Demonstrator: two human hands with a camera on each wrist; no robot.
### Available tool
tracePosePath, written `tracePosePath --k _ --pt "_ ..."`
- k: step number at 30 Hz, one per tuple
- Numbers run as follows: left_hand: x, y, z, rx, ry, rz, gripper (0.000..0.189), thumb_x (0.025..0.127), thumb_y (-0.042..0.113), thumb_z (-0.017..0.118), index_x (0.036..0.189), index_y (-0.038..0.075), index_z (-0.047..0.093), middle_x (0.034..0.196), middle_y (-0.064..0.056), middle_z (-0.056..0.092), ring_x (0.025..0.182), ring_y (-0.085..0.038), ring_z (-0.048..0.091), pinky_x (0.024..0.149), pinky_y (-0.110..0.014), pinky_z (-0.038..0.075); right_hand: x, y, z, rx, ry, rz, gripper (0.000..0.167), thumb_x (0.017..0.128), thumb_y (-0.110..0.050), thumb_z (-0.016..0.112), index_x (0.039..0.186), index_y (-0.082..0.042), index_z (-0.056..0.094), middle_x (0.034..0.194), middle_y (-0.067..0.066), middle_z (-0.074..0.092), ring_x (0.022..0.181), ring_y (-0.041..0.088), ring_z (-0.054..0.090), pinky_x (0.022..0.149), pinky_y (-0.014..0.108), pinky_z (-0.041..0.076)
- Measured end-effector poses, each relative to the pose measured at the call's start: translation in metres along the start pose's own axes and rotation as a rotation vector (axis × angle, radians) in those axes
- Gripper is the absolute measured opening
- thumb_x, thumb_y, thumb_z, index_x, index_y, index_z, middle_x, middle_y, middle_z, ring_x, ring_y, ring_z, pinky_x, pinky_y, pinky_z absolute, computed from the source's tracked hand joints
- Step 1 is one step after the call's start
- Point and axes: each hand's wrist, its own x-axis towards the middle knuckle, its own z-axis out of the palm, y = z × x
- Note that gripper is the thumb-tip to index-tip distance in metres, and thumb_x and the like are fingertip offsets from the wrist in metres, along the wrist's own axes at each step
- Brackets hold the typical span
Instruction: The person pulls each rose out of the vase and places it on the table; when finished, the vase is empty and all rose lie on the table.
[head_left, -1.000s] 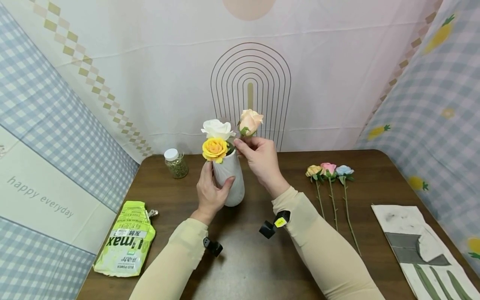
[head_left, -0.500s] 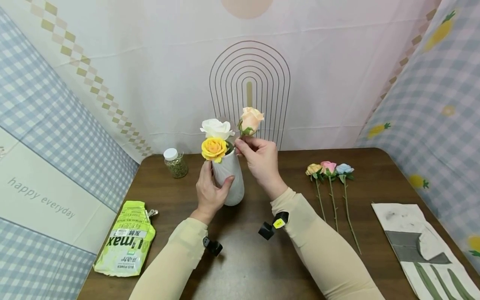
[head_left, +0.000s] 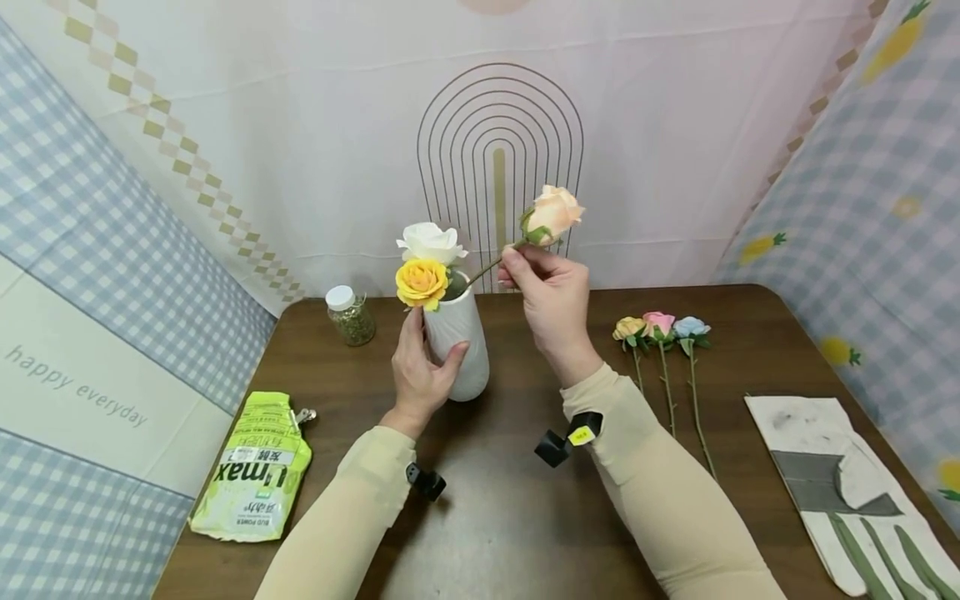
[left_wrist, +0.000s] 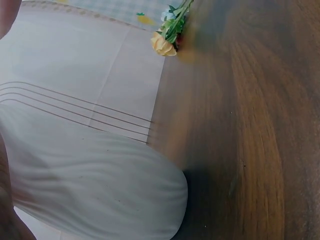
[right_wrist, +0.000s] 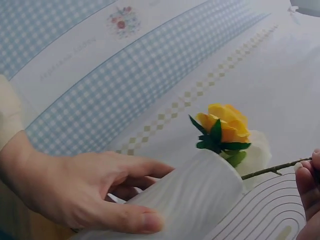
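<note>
A white ribbed vase (head_left: pixel 459 342) stands on the table, tipped slightly to the left, and my left hand (head_left: pixel 422 371) grips its side. A yellow rose (head_left: pixel 422 283) and a white rose (head_left: pixel 432 242) sit in its mouth. Between thumb and fingers my right hand (head_left: pixel 553 304) pinches the stem of a peach rose (head_left: pixel 553 215). That stem slants down leftward into the vase's mouth, its lower end hidden inside. In the right wrist view the stem (right_wrist: pixel 275 169) crosses the vase rim beside the yellow rose (right_wrist: pixel 225 125).
Right of the vase lie an orange-yellow rose (head_left: pixel 629 328), a pink rose (head_left: pixel 658 324) and a blue rose (head_left: pixel 691 327). White-and-grey gloves (head_left: pixel 832 483) rest at the right edge. A jar (head_left: pixel 351 317) and a green bag (head_left: pixel 255 471) with a clip are on the left.
My right hand has moved up and to the right with the peach rose, so more of its stem shows above the vase. My left hand still holds the vase.
</note>
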Motion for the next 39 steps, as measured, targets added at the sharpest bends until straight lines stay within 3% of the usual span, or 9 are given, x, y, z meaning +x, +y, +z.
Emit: tracePosePath --k 9,15,24,31,39 --pt "0.0 0.003 0.004 -0.005 -0.016 0.015 0.082 0.085 0.049 0.068 0.14 -0.006 0.042 0.133 -0.02 0.052 0.121 -0.028 0.053 0.099 -0.038 0.044 0.003 -0.01 -0.017 0.082 0.107 -0.006 0.018 0.083 -0.005 0.074 0.086 0.012 0.07 0.073 0.008 0.07 0.063 0.014 0.067 0.059 0.027 0.056" --pt "-0.001 0.002 0.003 0.002 -0.001 0.002 0.083 0.085 0.05 0.067 0.139 -0.007 0.042 0.133 -0.021 0.052 0.119 -0.029 0.054 0.093 -0.041 0.048 0.008 -0.016 -0.023 0.128 0.159 0.007 0.007 0.083 -0.004 0.074 0.079 0.001 0.071 0.071 0.009 0.069 0.061 0.015 0.066 0.058 0.027 0.055" --pt "-0.001 0.0 0.002 -0.005 -0.015 -0.014 0.082 0.085 0.049 0.067 0.142 -0.003 0.04 0.134 -0.018 0.052 0.119 -0.027 0.054 0.094 -0.039 0.047 0.016 -0.022 -0.041 0.214 0.29 0.055 0.012 0.08 -0.001 0.075 0.079 0.009 0.068 0.07 0.015 0.067 0.057 0.017 0.064 0.057 0.026 0.055" --pt "-0.001 0.0 0.002 0.006 -0.007 -0.008 0.082 0.085 0.05 0.067 0.141 -0.004 0.041 0.134 -0.018 0.052 0.119 -0.027 0.054 0.094 -0.04 0.047 0.022 -0.023 -0.072 0.303 0.414 0.057 0.023 0.076 -0.004 0.08 0.083 0.013 0.067 0.07 0.018 0.066 0.056 0.018 0.063 0.056 0.026 0.054" --pt "-0.001 -0.002 0.0 0.011 -0.004 -0.004 0.082 0.086 0.05 0.067 0.142 -0.004 0.04 0.136 -0.018 0.051 0.122 -0.027 0.052 0.096 -0.038 0.046 0.021 -0.025 -0.122 0.341 0.517 0.045 0.034 0.074 -0.005 0.082 0.089 0.02 0.065 0.069 0.02 0.065 0.056 0.021 0.064 0.054 0.025 0.054"
